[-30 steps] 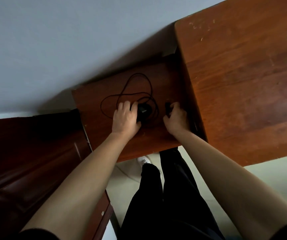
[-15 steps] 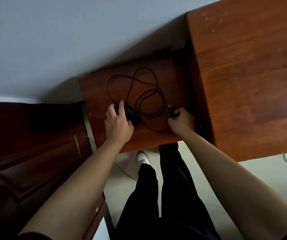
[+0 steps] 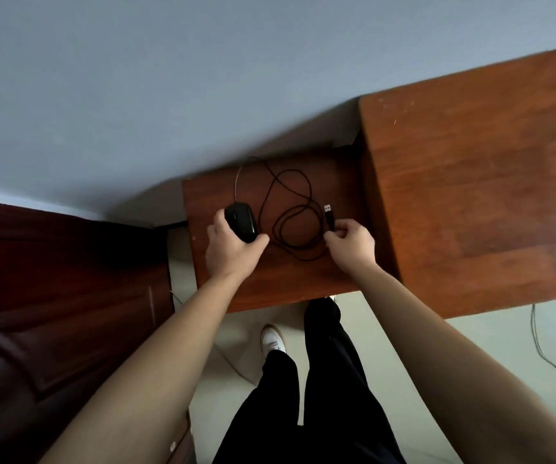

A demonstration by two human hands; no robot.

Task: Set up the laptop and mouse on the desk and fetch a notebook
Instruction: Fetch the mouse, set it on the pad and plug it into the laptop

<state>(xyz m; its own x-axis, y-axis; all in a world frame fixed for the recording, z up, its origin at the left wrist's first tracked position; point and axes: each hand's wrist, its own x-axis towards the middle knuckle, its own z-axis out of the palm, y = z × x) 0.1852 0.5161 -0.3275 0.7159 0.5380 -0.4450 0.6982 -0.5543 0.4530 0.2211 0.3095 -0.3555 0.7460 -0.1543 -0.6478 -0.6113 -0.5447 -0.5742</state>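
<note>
nearest, below both wrists, black trouser legs point(image 3: 303, 396) and a white shoe point(image 3: 271, 339) stand on the pale floor. the left hand point(image 3: 233, 244) curls round the black mouse point(image 3: 241, 221), thumb at its near right edge, over the low wooden shelf point(image 3: 270, 276). the right hand point(image 3: 350, 244) pinches the cable point(image 3: 291, 209) just behind the usb plug point(image 3: 328, 211), which sticks out beyond its fingertips. between the two hands the cable lies in loose loops on the shelf, and one strand runs past the mouse toward the wall point(image 3: 169, 78); whether it overhangs the back edge there is hard to tell. right of the right hand rises the higher desk point(image 3: 471, 195); no laptop or notebook is in view. the risk, as i judge it: lifting mouse and plug apart could draw the loops into a knot, or drag a strand over the shelf edge where it snags and jerks the mouse out of the grip.
</note>
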